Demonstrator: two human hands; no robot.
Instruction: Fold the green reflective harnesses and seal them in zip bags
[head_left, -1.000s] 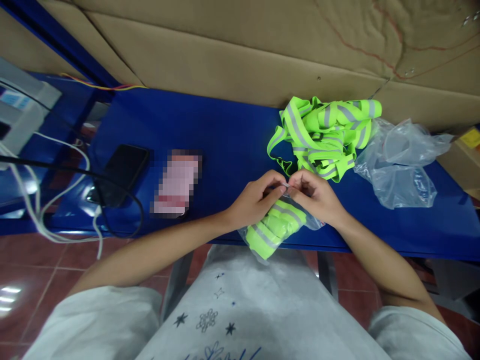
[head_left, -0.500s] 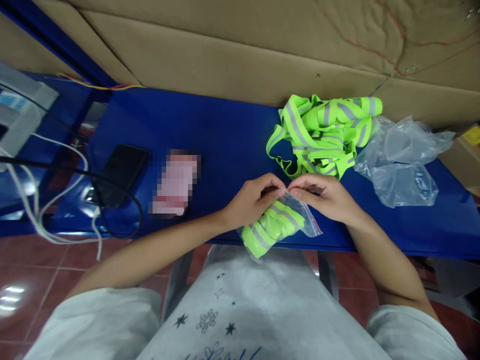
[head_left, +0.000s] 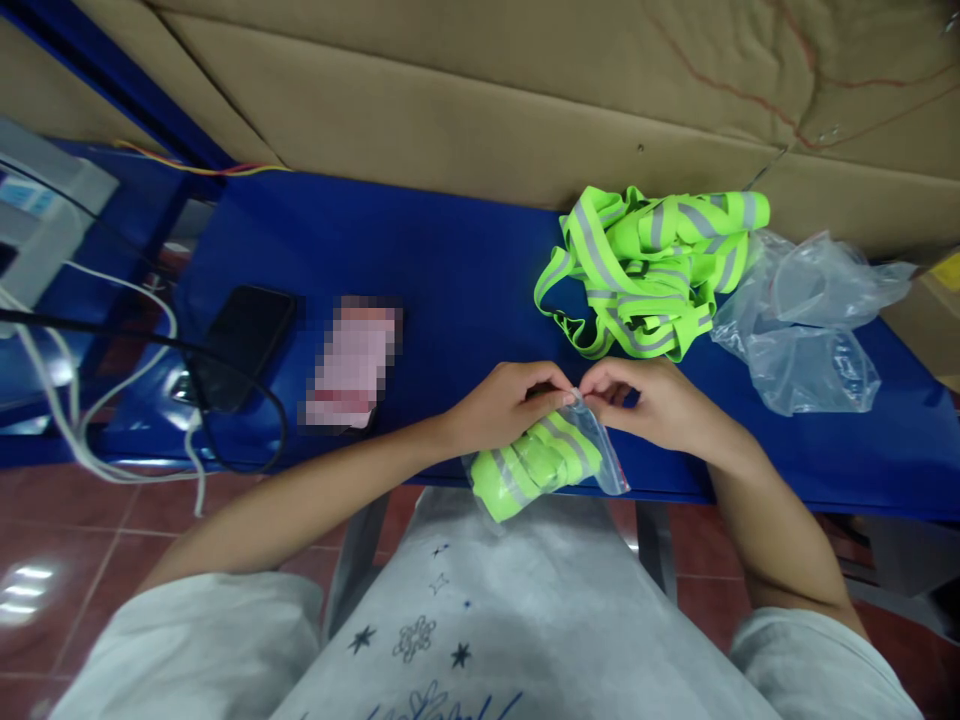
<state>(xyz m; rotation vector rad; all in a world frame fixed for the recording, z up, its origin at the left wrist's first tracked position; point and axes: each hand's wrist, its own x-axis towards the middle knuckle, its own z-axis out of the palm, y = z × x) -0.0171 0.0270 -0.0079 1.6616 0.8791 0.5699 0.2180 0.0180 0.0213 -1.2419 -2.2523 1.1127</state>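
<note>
My left hand (head_left: 504, 405) and my right hand (head_left: 654, 405) pinch the top edge of a small clear zip bag (head_left: 546, 460) near the front edge of the blue table (head_left: 450, 270). Folded neon-green reflective strap fills the bag, which hangs partly over the table edge above my lap. Both hands' fingertips meet at the bag's mouth. A loose heap of neon-green reflective straps (head_left: 645, 265) lies just beyond my right hand.
Crumpled clear plastic bags (head_left: 806, 325) lie at the right. A black phone (head_left: 244, 340) with a cable and a pink blurred item (head_left: 352, 362) rest at the left. Cardboard (head_left: 525, 100) lines the back. White cables (head_left: 82, 420) hang at far left.
The bag has shifted slightly left and lower, and my fingers have moved along its top edge. The pile of straps stays where it was.
</note>
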